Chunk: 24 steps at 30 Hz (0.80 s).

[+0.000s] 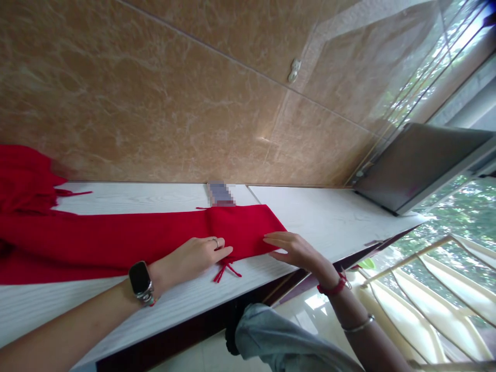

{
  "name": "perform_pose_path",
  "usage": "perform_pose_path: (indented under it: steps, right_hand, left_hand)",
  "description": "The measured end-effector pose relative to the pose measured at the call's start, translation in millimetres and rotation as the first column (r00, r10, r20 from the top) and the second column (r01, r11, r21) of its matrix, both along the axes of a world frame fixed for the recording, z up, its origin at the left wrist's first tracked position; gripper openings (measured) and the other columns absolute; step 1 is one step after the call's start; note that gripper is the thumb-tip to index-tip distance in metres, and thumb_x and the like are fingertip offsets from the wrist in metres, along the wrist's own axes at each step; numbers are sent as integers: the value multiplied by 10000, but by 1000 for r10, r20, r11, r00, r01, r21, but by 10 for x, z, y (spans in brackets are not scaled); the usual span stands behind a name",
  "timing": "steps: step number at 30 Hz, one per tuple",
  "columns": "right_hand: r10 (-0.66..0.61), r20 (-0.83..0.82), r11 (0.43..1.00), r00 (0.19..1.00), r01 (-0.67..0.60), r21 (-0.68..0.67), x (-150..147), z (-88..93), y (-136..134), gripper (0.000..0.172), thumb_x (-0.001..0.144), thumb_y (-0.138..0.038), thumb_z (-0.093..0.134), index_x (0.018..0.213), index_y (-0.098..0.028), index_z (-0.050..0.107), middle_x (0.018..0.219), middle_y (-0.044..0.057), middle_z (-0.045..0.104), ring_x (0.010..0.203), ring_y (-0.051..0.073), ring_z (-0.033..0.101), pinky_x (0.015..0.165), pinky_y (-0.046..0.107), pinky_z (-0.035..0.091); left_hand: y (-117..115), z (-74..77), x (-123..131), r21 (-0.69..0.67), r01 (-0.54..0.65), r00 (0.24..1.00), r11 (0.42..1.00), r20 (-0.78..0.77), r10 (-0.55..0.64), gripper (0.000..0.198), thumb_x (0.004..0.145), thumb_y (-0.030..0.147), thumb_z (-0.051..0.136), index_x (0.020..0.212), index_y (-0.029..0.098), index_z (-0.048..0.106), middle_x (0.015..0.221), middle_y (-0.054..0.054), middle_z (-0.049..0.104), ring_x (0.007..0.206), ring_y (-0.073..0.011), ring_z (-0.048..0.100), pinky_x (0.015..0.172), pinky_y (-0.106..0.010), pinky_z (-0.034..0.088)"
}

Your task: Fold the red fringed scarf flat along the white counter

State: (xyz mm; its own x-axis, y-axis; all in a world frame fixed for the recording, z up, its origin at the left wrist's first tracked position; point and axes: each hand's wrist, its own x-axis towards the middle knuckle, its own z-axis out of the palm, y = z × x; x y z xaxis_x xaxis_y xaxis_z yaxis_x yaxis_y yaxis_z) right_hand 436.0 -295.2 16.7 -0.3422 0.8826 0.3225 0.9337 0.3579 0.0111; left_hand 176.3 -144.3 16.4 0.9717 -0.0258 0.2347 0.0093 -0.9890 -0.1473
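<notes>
A long red scarf (pixel 116 237) lies along the white wood-grain counter, its right end folded over into a flat layer, with red tassels showing at the lower edge. My left hand (pixel 197 258) rests on the scarf just left of those tassels, fingers bent a little, a ring on one finger and a watch on the wrist. At the folded right end, my right hand (pixel 292 250) touches the cloth's edge with its fingers extended and thumb apart. Bunched red fabric with tassels sits at the far left.
Behind the scarf's folded end lies a blurred rectangular object (pixel 220 194) on the counter (pixel 310 206). A brown tiled wall runs along the back. A grey box-like appliance (pixel 418 160) stands at the right end, with a cream railing (pixel 411 258) below.
</notes>
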Motion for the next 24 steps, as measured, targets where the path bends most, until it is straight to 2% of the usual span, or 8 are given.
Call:
perform_pose_path:
  steps: [5, 10, 13, 15, 18, 21, 24]
  right_hand:
    - [70, 72, 992, 995, -78, 103, -59, 22, 24, 239, 872, -135, 390, 974, -142, 605, 902, 92, 665, 842, 176, 615, 735, 324, 515]
    - [9, 79, 966, 997, -29, 256, -72, -27, 18, 234, 880, -112, 364, 847, -153, 592, 768, 72, 635, 748, 153, 578, 649, 284, 483]
    - [-6, 56, 930, 998, -15, 366, -58, -109, 32, 221, 869, -91, 373, 799, -148, 574, 777, 83, 617, 756, 152, 547, 664, 281, 460]
    - [-30, 65, 930, 997, 4, 368, -48, -143, 42, 241, 867, -84, 365, 748, -152, 563, 720, 70, 590, 716, 148, 521, 646, 278, 441]
    - [-80, 101, 962, 992, 51, 267, -8, -135, 38, 272, 871, -99, 349, 705, -161, 555, 636, 37, 528, 622, 133, 464, 579, 262, 402]
    - [-117, 110, 978, 987, 95, 186, 101, -99, 4, 238, 854, -91, 358, 781, -158, 575, 697, 45, 541, 668, 138, 474, 602, 255, 401]
    - [-187, 117, 967, 975, 162, 195, 253, -103, -36, 231, 820, -61, 376, 783, -158, 583, 729, 57, 555, 705, 152, 486, 640, 266, 410]
  left_hand:
    - [-11, 78, 1, 74, -8, 1000, 997, -25, 9, 370, 800, -18, 382, 1093, 169, 507, 892, -51, 598, 785, -153, 576, 656, -245, 459]
    - [-87, 245, 23, 146, -8, 999, 989, -49, 15, 287, 802, 0, 420, 1025, 141, 534, 847, -54, 573, 791, -166, 544, 630, -248, 445]
    - [-96, 256, 27, 133, 4, 999, 991, -53, 4, 239, 811, 28, 438, 982, 150, 552, 863, -57, 560, 835, -170, 523, 643, -244, 434]
    - [-95, 217, 22, 98, 23, 997, 995, -71, -16, 256, 814, 32, 434, 993, 169, 554, 880, -47, 554, 841, -163, 516, 657, -239, 430]
    - [-89, 139, 6, -16, 15, 995, 1000, -97, -17, 351, 798, 0, 410, 1048, 202, 552, 927, -35, 545, 842, -147, 520, 687, -230, 429]
    - [-62, 95, -9, -180, -40, 995, 983, -102, 22, 461, 757, -38, 391, 1098, 230, 549, 957, -26, 543, 849, -134, 535, 729, -222, 431]
    - [-14, 84, -13, -320, -53, 995, 946, -95, 24, 464, 747, -25, 394, 1096, 228, 565, 977, -23, 554, 853, -124, 552, 784, -225, 435]
